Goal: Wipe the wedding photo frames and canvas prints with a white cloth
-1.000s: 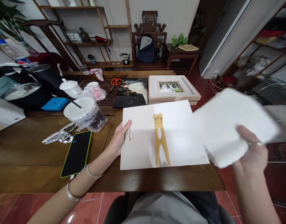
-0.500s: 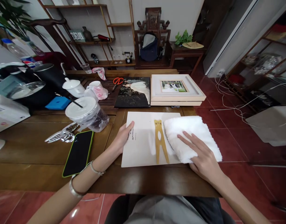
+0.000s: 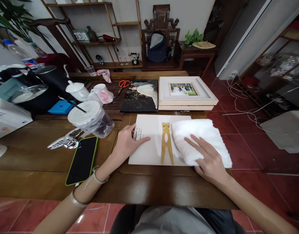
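A thin white board [image 3: 149, 152] lies in front of me with small printed text and a barcode near its left edge. My left hand [image 3: 125, 143] holds that left edge, the thumb across the top face and the other fingers partly hidden at the side. On the board's middle is a flat gold stand piece [image 3: 166, 143] with two splayed legs. A fluffy white towel [image 3: 198, 130] covers the right part of the board. My right hand [image 3: 209, 161] has hold of the towel, fingers stretched over its top and thumb at its near edge.
Behind the board lie a dark photo panel [image 3: 139, 97] and stacked pale frames [image 3: 203, 99]. To the left are a phone [image 3: 82, 161], metal scissors [image 3: 65, 139], a lidded cup [image 3: 91, 118] in plastic and a white teapot [image 3: 77, 91]. Orange-handled scissors [image 3: 123, 84] lie farther back.
The board's near edge has shifted away from me and the board looks flatter. My left hand has moved farther up its left edge, thumb now over the face. My right hand has barely moved.
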Motion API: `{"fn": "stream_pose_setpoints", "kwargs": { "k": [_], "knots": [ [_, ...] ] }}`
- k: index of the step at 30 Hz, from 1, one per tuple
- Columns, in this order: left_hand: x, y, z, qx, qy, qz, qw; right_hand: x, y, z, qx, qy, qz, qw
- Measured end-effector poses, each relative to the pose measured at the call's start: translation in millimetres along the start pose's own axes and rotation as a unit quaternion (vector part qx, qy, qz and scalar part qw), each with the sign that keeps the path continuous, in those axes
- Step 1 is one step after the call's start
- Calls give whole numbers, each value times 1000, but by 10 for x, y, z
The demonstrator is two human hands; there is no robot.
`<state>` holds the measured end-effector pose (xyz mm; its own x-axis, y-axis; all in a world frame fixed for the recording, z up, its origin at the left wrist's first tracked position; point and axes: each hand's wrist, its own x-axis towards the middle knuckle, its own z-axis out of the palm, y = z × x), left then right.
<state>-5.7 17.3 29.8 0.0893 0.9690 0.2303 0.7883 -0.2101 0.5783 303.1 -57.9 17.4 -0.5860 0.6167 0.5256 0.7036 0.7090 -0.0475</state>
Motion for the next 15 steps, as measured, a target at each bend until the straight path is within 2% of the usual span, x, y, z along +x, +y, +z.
{"fn": "stream_pose_setpoints", "kwargs": {
  "k": [3,8,12,15],
  "knots": [
    [-14,-6,19,51,4,17,999,15,13,27,2,9,-1,1000],
    [-53,-65,123,45,10,51,998,36,28,64,9,6,6,1000],
    [-80,-84,239,12,-43,112,993,42,23,43,19,-2,13,1000],
    [-76,-99,290,-14,-71,117,990,50,40,-14,27,-20,16,999]
  ]
}}
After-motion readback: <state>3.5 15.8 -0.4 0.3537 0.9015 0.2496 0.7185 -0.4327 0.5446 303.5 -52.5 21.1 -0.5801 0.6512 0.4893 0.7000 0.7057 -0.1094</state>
